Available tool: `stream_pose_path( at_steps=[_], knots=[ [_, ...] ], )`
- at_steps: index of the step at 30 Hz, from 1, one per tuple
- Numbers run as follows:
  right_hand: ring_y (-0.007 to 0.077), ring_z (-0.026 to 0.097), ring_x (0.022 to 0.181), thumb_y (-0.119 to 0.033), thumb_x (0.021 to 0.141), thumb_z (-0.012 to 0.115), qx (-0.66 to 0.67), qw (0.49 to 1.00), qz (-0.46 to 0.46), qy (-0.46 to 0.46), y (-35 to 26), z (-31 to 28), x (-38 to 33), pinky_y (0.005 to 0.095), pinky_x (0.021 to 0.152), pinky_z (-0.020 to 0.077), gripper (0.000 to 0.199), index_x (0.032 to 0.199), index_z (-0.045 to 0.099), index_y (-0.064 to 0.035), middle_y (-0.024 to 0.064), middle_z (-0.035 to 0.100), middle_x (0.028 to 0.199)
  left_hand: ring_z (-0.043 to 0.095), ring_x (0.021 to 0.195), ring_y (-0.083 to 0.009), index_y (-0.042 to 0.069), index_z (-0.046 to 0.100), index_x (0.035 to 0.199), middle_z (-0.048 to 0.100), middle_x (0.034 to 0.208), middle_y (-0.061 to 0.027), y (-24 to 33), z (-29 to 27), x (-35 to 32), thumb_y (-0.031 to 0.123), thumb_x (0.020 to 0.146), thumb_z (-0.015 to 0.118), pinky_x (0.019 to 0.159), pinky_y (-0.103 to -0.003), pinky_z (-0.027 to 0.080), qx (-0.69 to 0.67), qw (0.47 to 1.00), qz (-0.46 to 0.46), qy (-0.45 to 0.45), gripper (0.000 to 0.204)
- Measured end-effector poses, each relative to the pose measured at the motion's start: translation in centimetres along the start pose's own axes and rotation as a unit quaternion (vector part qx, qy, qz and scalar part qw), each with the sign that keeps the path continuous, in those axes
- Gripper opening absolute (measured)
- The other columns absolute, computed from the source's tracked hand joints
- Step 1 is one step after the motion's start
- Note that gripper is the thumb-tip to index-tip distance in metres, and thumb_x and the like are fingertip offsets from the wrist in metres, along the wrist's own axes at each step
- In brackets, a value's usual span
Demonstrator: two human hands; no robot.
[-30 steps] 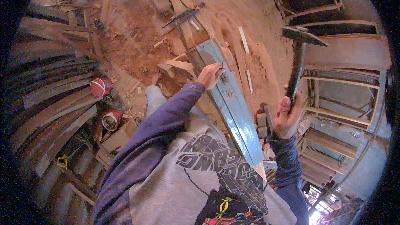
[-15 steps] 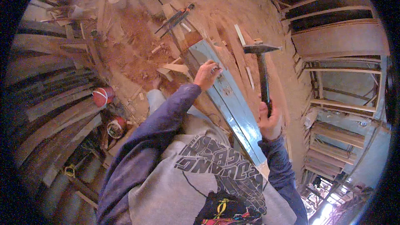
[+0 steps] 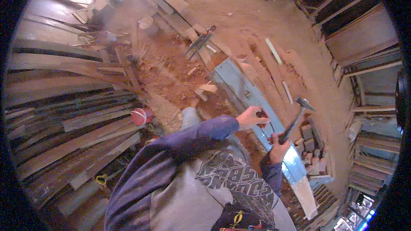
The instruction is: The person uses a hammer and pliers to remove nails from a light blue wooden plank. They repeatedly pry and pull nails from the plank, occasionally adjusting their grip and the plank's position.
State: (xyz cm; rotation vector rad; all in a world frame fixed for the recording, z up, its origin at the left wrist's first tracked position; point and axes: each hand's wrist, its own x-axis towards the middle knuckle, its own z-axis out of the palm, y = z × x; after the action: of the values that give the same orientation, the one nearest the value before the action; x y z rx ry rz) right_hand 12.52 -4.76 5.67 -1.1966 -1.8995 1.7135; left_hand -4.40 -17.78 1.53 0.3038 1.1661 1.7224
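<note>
A long plank faced with blue-grey sheet (image 3: 237,79) lies slantwise in front of me on a wooden support. My left hand (image 3: 252,117) is over its left edge, fingers curled into a pinch; whatever they hold is too small to make out. My right hand (image 3: 279,146) grips a hammer (image 3: 292,125) by its dark handle, close beside the left hand. The hammer's metal head points up and away to the right, off the plank's right edge.
Stacked boards (image 3: 85,122) fill the left side, beside a red bucket (image 3: 142,116). A dark tool with orange parts (image 3: 200,42) lies beyond the plank's far end. Wood strips (image 3: 274,51) lie on the sandy ground. Several blocks (image 3: 314,162) sit right of the plank.
My left hand has slid nearer along the plank. The right hand has brought the hammer in from the right, lower and tilted, close to the left hand. The whole view has shifted.
</note>
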Motion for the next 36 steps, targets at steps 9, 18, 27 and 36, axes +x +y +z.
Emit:
stream_pose_path(
  at_steps=[9, 18, 27, 36],
  knots=[
    [0.0118, 0.058, 0.064, -0.021, 0.087, 0.076, -0.173, 0.984, -0.041, 0.003, 4.9, -6.8, -0.5, 0.0252, 0.061, 0.0464, 0.029, 0.093, 0.052, -0.0061, 0.0045, 0.064, 0.076, 0.069, 0.072, -0.0297, 0.007, 0.073, 0.084, 0.070, 0.076, -0.0139, -4.9, -0.6, 4.3, 0.023, 0.076, 0.069, 0.070, -0.041, 0.056, 0.477, 0.859, 0.113, -0.146, 0.018],
    [0.0194, 0.062, 0.088, -0.027, 0.098, 0.064, -0.324, 0.930, -0.046, 0.167, 12.1, -8.8, -1.5, 0.0315, 0.082, 0.0505, 0.039, 0.121, 0.053, 0.0024, 0.0112, 0.064, 0.102, 0.068, 0.077, -0.0342, 0.010, 0.071, 0.079, 0.067, 0.078, -0.0168, -9.9, -0.5, 10.2, 0.015, 0.075, 0.067, 0.067, -0.045, 0.055, 0.634, 0.759, 0.102, -0.110, 0.008],
    [0.0417, 0.060, 0.109, -0.038, 0.100, 0.056, -0.387, 0.917, 0.000, 0.096, 16.0, -5.6, -7.0, 0.0439, 0.094, 0.0460, 0.059, 0.134, 0.045, 0.0093, 0.0299, 0.062, 0.115, 0.060, 0.089, -0.0278, 0.005, 0.060, 0.076, 0.056, 0.085, -0.0085, -13.3, -2.5, 10.5, 0.012, 0.081, 0.062, 0.078, -0.044, 0.051, 0.403, 0.872, 0.266, -0.082, 0.008],
    [0.0399, 0.065, 0.093, -0.034, 0.099, 0.059, -0.429, 0.806, -0.188, 0.362, 16.5, -4.0, -7.5, 0.0430, 0.077, 0.0532, 0.047, 0.125, 0.060, 0.0045, 0.0279, 0.066, 0.107, 0.060, 0.078, -0.0293, 0.006, 0.057, 0.075, 0.056, 0.081, -0.0099, -12.3, -2.8, 10.5, 0.017, 0.079, 0.061, 0.073, -0.043, 0.053, 0.131, 0.970, 0.152, -0.136, 0.012]
  ],
)
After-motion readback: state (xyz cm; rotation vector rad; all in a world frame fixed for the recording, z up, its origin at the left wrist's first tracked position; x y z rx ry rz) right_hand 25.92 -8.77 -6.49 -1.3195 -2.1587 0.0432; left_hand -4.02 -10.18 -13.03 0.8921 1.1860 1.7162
